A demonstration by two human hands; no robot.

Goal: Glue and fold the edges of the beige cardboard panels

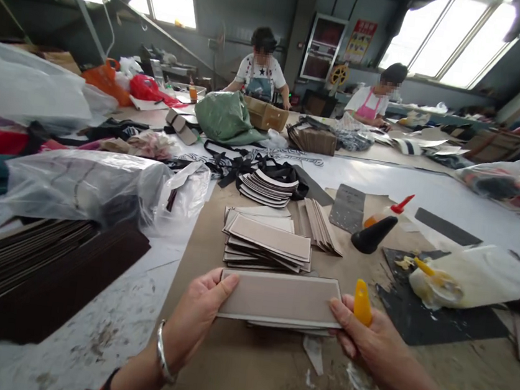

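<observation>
I hold a beige rectangular panel (281,297) level above the brown work mat (241,356), one hand at each short end. My left hand (197,316), with a silver bangle on the wrist, pinches the left end with thumb on top. My right hand (365,341) grips the right end and also clasps a small yellow tool (363,302) that sticks up between its fingers. Just beyond lies a stack of like panels (267,245).
Dark boards (35,269) and a plastic-wrapped bundle (83,184) lie left. A glue bottle with red tip (387,212), a black cone (372,234) and a white bag (476,279) sit right. Fanned strips (267,188) lie farther off. Other people work at the far end.
</observation>
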